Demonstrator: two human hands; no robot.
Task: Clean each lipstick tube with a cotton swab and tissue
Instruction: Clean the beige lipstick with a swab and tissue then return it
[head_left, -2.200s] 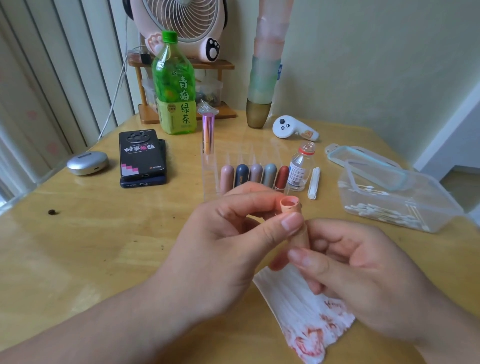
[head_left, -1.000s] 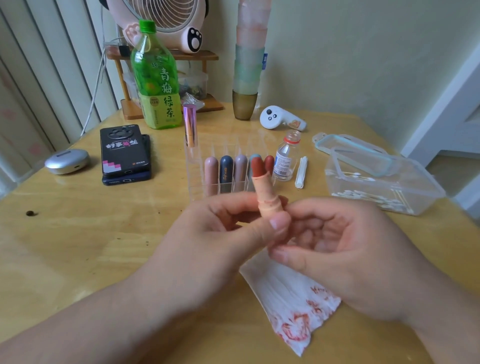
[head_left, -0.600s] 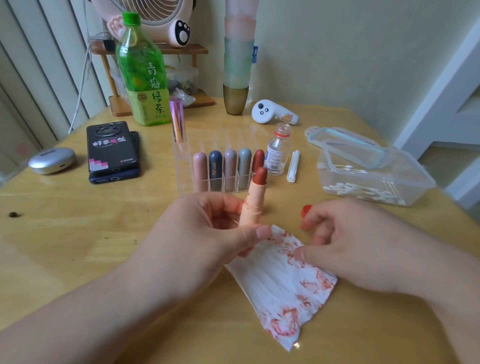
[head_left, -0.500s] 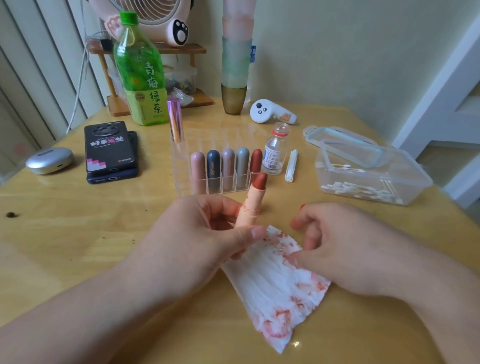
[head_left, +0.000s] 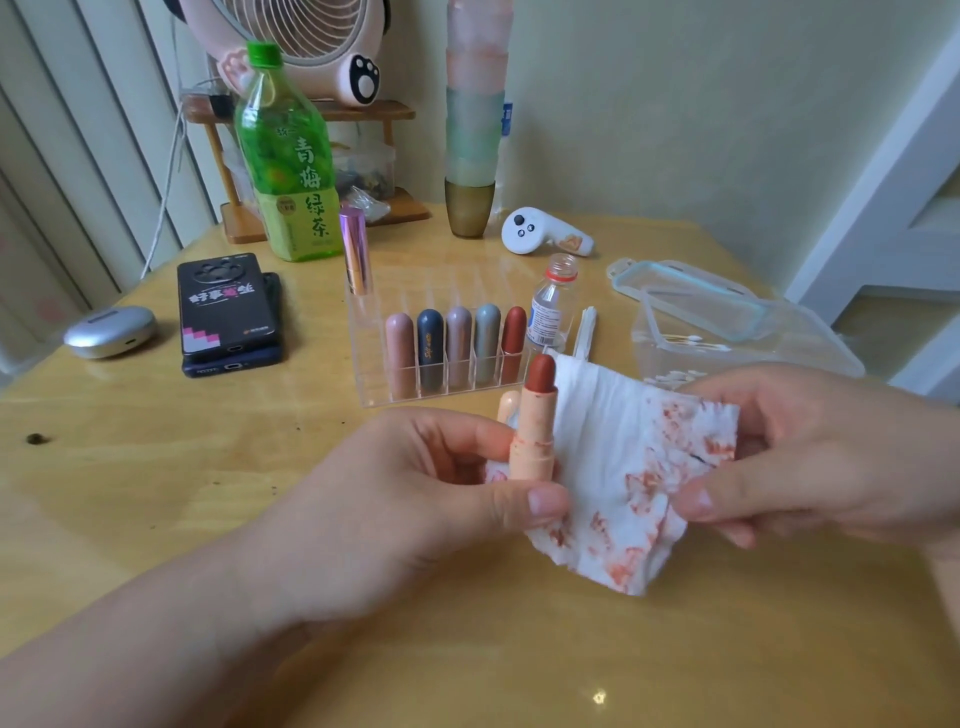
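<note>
A pale yellow wooden bench (head_left: 130, 493) fills the frame. Above its near side the person's left hand (head_left: 415, 499) is curled in a grip, while the right hand (head_left: 810, 462) pinches one edge of a white paper tissue (head_left: 613, 457) blotched with red smears, which hangs between the two hands. Behind the right hand sits a clear plastic box (head_left: 779, 338) holding white cotton swabs (head_left: 675, 375). A green plastic tea bottle (head_left: 288, 156) stands at the far left. At centre, a clear acrylic organiser (head_left: 374, 364) holds five capped lipsticks in a row. Clamped upright between the left thumb and fingers is the peach lipstick tube (head_left: 532, 431), its brick-red stick exposed, just beside the tissue.
</note>
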